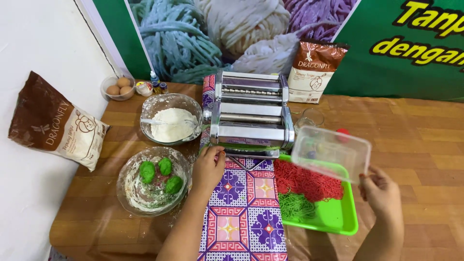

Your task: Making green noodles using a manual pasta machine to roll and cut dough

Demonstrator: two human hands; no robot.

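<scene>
Head view looks down on a wooden desk [425, 145] with a patterned purple and red cloth [244, 203] running down its middle; the left hand [209, 166] rests on this cloth with fingers curled, its fingertips touching the green dough sheet [241, 147] that shows under the front edge of the metal pasta machine [251, 111]; whether it pinches the sheet I cannot tell. The right hand [382, 191] holds a clear plastic container [331, 152] by its near corner, gripped between thumb and fingers, tilted and raised over a bright green tray [340, 217]; on the tray lie red noodles [307, 182] with green noodles [296, 205] just beside them toward the near edge. Left of the cloth stands a glass bowl [133, 195] with three green dough balls [164, 174]; behind it a second glass bowl of flour [171, 123]; farther back a small bowl of eggs [118, 88] and little bottles [157, 84]; flour bags stand at the far left [55, 125] and behind the machine [314, 70].
</scene>
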